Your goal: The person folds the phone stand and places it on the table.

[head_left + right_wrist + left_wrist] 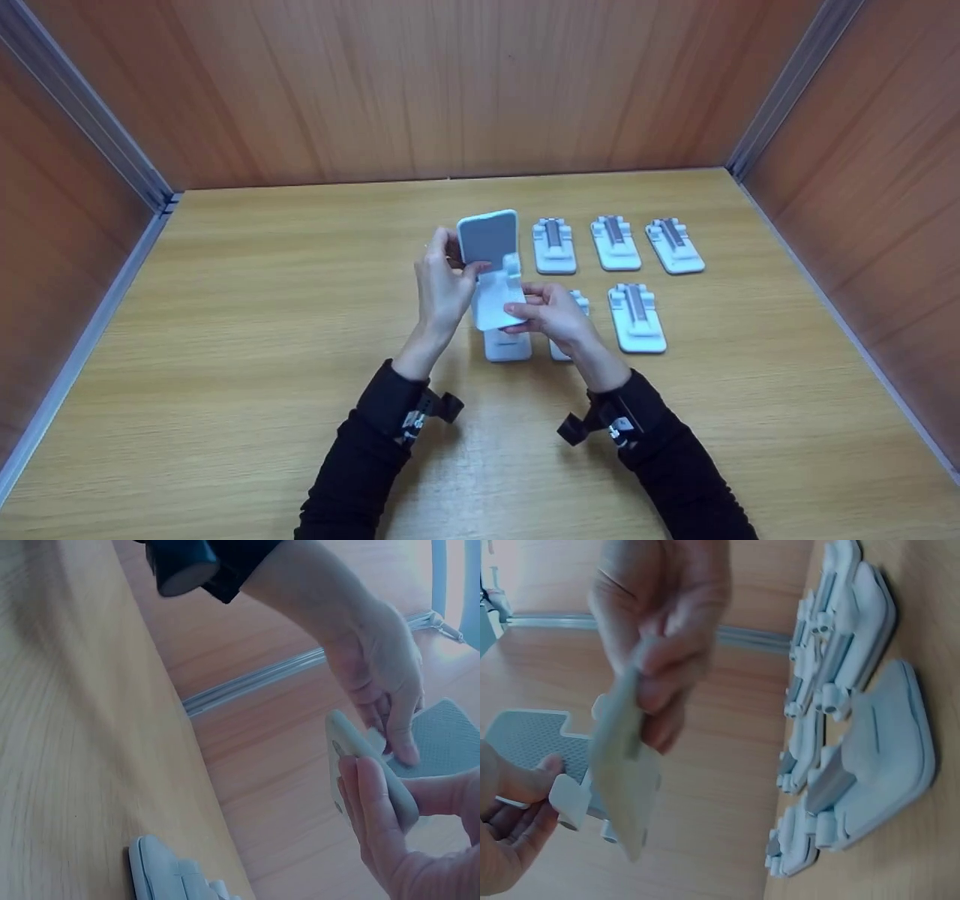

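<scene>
A white folding phone stand point(493, 304) is held up over the table between both hands, its grey-padded plate point(491, 236) swung up from the base. My left hand point(441, 289) grips the padded plate near its lower left corner, thumb on the pad side. In the left wrist view the pad point(544, 739) looks textured, beside a small white hinged lip point(570, 799). My right hand point(559, 315) pinches the base at its right edge, thumb on top and fingers underneath, as the base plate point(371, 765) in the right wrist view also shows.
Three folded white stands, the nearest a stand point(555, 259), line up at the back right. In front are a stand point(637, 330) at right, one point(561, 351) partly behind my right hand and one point(508, 349) below the held base. Wood-grain panels point(450, 90) enclose the table.
</scene>
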`<state>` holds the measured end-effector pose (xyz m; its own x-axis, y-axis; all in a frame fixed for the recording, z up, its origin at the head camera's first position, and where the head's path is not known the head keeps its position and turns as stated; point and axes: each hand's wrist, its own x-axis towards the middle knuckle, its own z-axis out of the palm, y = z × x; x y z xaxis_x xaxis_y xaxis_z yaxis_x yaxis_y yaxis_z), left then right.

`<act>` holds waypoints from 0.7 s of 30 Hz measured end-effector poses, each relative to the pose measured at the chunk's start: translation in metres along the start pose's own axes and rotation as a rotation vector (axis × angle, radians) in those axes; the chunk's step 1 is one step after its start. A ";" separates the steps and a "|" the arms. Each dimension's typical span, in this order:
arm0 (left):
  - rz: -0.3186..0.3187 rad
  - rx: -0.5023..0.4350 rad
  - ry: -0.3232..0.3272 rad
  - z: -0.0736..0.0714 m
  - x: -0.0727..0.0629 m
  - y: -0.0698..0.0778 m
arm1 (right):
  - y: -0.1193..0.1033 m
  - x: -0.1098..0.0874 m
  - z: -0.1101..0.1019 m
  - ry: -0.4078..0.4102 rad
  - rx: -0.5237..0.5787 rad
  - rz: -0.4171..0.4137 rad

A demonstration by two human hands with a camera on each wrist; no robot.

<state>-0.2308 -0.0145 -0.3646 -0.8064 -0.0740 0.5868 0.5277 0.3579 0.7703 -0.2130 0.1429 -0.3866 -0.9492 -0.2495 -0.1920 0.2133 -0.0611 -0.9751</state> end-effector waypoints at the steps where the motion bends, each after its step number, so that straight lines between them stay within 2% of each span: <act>1: 0.017 0.012 0.011 0.001 0.001 -0.002 | -0.001 -0.001 0.001 0.001 0.002 0.004; 11: 0.169 0.117 0.074 0.002 0.005 -0.013 | -0.003 -0.005 0.005 -0.004 0.028 0.009; 18: 0.206 0.213 0.006 -0.002 0.007 -0.006 | 0.001 -0.003 0.005 0.013 0.079 -0.036; 21: 0.252 0.207 0.011 -0.007 0.008 0.003 | 0.001 -0.003 0.004 0.014 0.075 -0.041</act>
<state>-0.2338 -0.0207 -0.3564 -0.6535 0.0314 0.7563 0.6442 0.5478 0.5338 -0.2090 0.1394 -0.3867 -0.9604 -0.2321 -0.1543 0.1906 -0.1433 -0.9711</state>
